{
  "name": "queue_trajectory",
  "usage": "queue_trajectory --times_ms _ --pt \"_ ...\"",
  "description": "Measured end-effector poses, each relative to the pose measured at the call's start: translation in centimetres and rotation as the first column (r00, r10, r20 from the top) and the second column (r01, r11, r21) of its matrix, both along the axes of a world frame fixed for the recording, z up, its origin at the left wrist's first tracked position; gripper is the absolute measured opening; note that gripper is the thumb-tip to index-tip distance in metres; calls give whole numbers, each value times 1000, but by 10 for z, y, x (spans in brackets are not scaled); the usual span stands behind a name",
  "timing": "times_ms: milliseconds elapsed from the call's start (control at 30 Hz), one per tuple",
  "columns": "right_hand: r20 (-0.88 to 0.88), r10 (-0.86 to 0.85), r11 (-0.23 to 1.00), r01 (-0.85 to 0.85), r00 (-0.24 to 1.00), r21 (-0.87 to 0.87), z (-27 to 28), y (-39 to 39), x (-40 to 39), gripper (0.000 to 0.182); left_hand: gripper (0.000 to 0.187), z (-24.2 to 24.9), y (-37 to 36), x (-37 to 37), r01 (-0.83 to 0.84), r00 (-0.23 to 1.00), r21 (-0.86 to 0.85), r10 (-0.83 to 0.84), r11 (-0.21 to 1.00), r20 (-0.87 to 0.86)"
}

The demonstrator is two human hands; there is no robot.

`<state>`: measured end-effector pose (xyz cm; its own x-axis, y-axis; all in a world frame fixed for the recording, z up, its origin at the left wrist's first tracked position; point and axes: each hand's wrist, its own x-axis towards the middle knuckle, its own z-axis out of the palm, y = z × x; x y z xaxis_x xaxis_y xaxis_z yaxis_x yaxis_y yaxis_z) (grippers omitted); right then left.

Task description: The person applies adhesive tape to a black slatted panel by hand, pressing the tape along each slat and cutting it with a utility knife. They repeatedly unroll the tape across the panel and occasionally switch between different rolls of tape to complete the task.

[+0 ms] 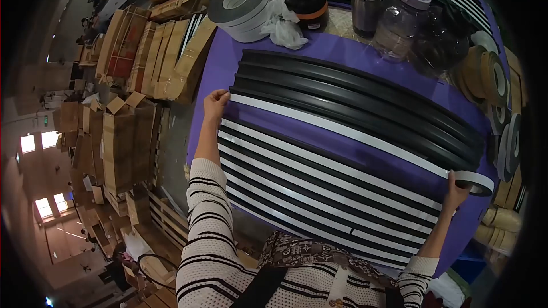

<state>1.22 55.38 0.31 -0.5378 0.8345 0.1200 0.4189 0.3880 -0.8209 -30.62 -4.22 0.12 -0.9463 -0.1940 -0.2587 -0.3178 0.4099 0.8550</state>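
containers first: three stand at the far edge of the purple table top (365,57). a black jug with an orange band (307,1), contents hidden. a dark jar with a metal lid (365,4), contents not readable. a clear plastic bottle with a lilac lid (402,17), looks empty or nearly so. a crumpled white plastic bag (282,23) lies beside the jug, touching a big roll of grey tape (240,8).

counts: about four bare black rubber strips (354,94) lie side by side across the far half; about six more strips faced with white tape (319,188) lie nearer the person.

left hand (216,104) pinches the end of a white tape strip (342,131) at the table's left edge. right hand (456,191) grips a small tape roll (476,182) at the right edge; the strip runs taut between them, over the purple gap beside the black strips.

stacked tape rolls (494,82) crowd the right side. cardboard boxes (123,131) pile on the floor to the left; a warehouse room with bright windows (34,142).
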Motion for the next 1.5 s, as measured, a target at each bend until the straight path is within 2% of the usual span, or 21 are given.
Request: queue_trajectory --times_ms 133,300,333,367,433,467,600,667,733,833,900,933,1033,1067,1100,1133,1200,1300,1367,1433,1500 --pt "102 13 997 -21 995 77 -8 -7 -12 57 12 -22 -6 -7 9 998 -62 -12 998 -59" --pt "205 11 971 -59 979 230 -17 -3 -15 47 15 -24 -8 -7 -1 995 -98 -8 995 -96" --pt "191 70 993 -87 979 80 -5 -12 -20 43 17 -33 -21 -10 49 982 -169 -78 984 -170" --pt "287 67 990 -101 955 104 4 -16 -23 43 17 -42 -32 -14 62 984 -170 -89 984 -157" --pt "440 1 937 -154 898 313 -28 2 -4 51 18 -61 -48 -22 85 985 -231 -117 969 -128" --pt "308 19 870 -167 951 464 -31 -1 -6 53 19 -62 -50 -23 90 977 -238 -132 967 -165" --pt "303 3 879 -147 953 454 -8 -16 -21 49 25 -59 -53 -25 108 979 -198 -139 974 -151" --pt "187 85 874 -164 979 458 -11 -16 -22 47 25 -62 -58 -29 128 976 -223 -163 966 -148" --pt "243 97 849 -207 965 486 -8 -19 -21 46 26 -62 -63 -32 143 973 -256 -183 956 -143" --pt "249 98 763 -234 964 603 -21 -15 -16 47 31 -50 -60 -27 166 977 -365 -203 916 -66" --pt "302 130 763 -290 944 578 -24 -13 -14 52 36 -29 -32 -12 -64 996 -754 -10 654 -93" --pt "294 119 764 -277 948 583 -17 -16 -14 52 36 -22 -4 -5 -64 995 -752 -20 657 -101" --pt "313 115 833 -263 943 487 13 -28 -22 61 28 -19 147 43 34 896 -532 -262 846 -359" --pt "50 158 965 -165 986 206 18 -32 -23 65 23 -2 226 83 289 871 -303 -381 908 -310" --pt "-214 105 984 -132 971 -118 23 -33 -23 69 18 8 291 121 531 781 -187 -563 827 -272" --pt "-218 98 985 -125 971 -116 29 -33 -23 69 15 5 343 153 708 505 -322 -769 629 -391" --pt "-644 -249 830 -183 723 -527 43 -24 -21 70 20 -6 431 206 772 293 -323 -758 547 -582" --pt "-684 -436 808 -80 585 -583 59 14 4 43 25 -16 485 233 738 197 -449 -798 503 -570" --pt "-603 -430 855 88 672 -511 48 67 32 36 30 -17 483 237 631 190 -585 -833 509 -520" --pt "-313 -435 895 366 844 -255 30 108 52 40 34 -20 482 237 638 150 -611 -853 469 -500" --pt "-75 -330 929 337 941 152 13 124 63 48 34 -19 481 236 619 96 -661 -876 425 -473"
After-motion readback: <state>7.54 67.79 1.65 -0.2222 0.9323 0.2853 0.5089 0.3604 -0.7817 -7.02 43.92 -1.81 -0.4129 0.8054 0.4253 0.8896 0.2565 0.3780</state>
